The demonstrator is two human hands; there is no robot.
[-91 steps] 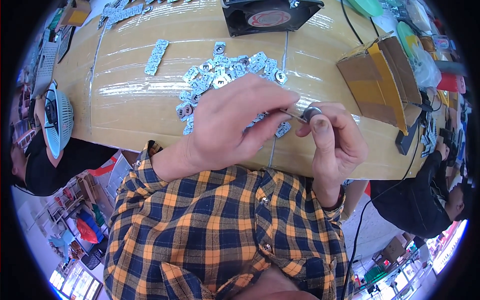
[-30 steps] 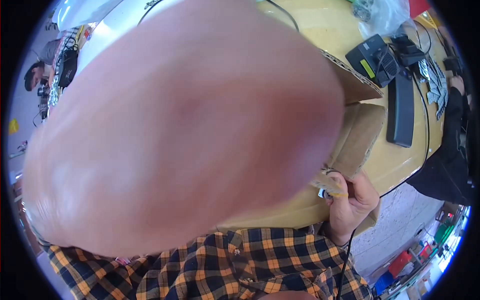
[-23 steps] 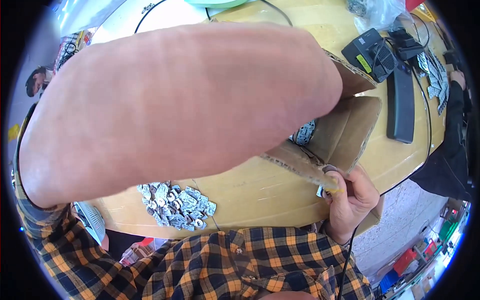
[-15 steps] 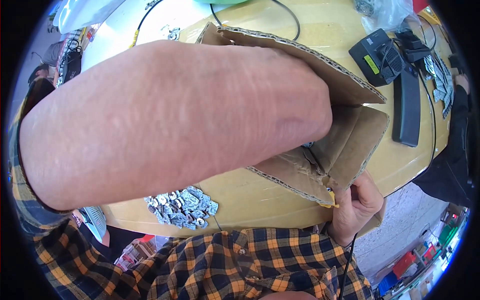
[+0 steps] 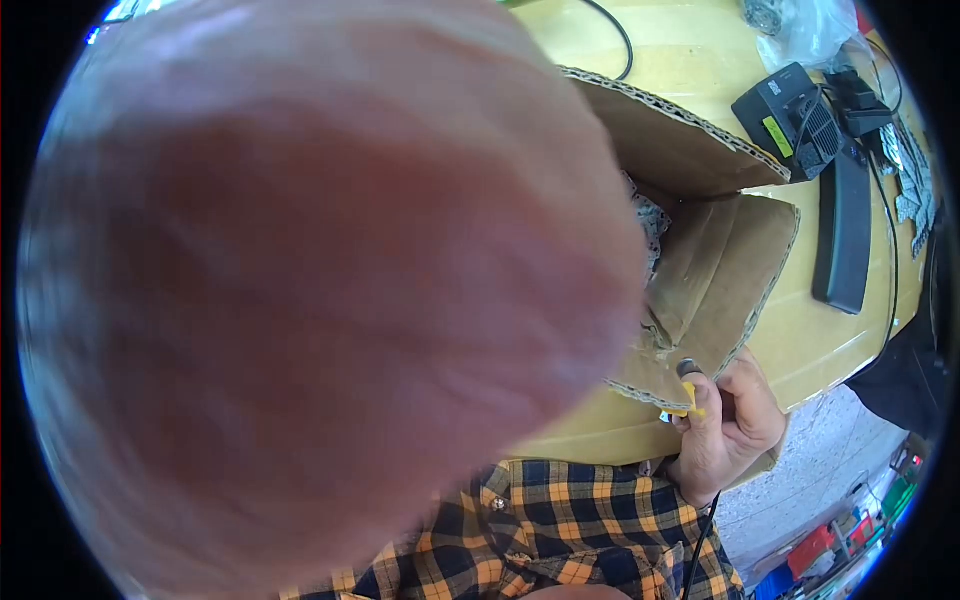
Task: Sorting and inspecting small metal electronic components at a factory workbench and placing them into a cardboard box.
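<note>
An opened cardboard box (image 5: 720, 270) stands on the table with its flaps raised. Small grey speckled pieces (image 5: 652, 228) show inside it. At its near right corner my right hand (image 5: 735, 420) is closed, thumb and fingers pinching the flap's edge, where a bit of yellow (image 5: 690, 400) shows. My left hand (image 5: 350, 300) and arm loom very close and blurred over the left and middle of the view, covering the box's left part. The fingers of that hand are hidden, so whether it holds anything does not show.
Right of the box, a black device with a round grille (image 5: 790, 120) stands by a long dark case (image 5: 843, 235). Farther off are a clear plastic bag (image 5: 805, 35), silvery strips (image 5: 910, 185) and black cables. Someone's dark clothing (image 5: 895, 345) is at the table's right edge.
My left arm has lifted from over the box toward the camera, uncovering more of the grey pieces inside. It now hides the pile of small parts on the table. My right hand keeps its grip.
</note>
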